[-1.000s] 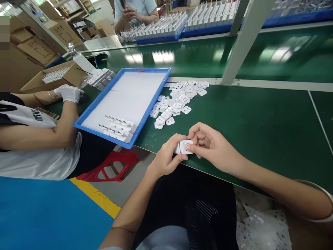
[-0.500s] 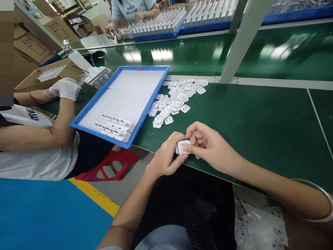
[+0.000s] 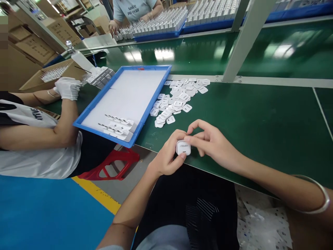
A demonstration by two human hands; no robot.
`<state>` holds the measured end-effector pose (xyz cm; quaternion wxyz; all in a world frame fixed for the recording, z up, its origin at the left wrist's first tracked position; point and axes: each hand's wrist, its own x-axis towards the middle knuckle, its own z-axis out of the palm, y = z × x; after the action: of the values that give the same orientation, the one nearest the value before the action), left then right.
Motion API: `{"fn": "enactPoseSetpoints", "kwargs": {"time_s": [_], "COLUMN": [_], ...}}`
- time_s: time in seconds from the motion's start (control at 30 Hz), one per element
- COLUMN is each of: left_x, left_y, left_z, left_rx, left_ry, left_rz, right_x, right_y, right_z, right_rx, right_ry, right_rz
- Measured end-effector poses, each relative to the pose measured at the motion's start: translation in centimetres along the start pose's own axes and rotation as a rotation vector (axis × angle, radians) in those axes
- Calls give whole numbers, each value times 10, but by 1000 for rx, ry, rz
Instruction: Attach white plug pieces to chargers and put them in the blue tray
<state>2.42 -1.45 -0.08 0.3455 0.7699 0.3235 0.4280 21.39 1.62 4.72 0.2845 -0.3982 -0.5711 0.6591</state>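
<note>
My left hand is closed around a small white rounded-square piece at the front edge of the green bench. Grey lettering and a small dark slot show on its upper face. The fingers and thumb of my right hand are bent, and its thumb and index tips meet at the piece's top edge. Just beyond lies a loose pile of flat white rounded-square plates. A blue-rimmed tray to the left holds several white pieces with metal pins in its near corner.
At the left a co-worker's gloved hand is beside white parts and a lever fixture. A red stool stands below. Across the bench another person sits by blue trays of pinned parts. A metal post rises at the back.
My right thumb has slid from the middle of the piece's face to its upper edge, uncovering the lettering. My right fingers have opened out slightly. The view has shifted a little.
</note>
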Motion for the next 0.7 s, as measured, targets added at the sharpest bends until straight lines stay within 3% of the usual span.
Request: {"fn": "enactPoseSetpoints", "kwargs": {"time_s": [0.2,0.7], "left_x": [-3,-5], "left_y": [-5,-6], "left_z": [-2,1], "left_rx": [-142,-96], "left_ry": [89,173], "left_rz": [-22,-43], "right_x": [8,11], "right_y": [6,19], "right_z": [-12,-12], "right_rx": [80,101], "right_ry": [171,115], "right_rz": [5,59]}}
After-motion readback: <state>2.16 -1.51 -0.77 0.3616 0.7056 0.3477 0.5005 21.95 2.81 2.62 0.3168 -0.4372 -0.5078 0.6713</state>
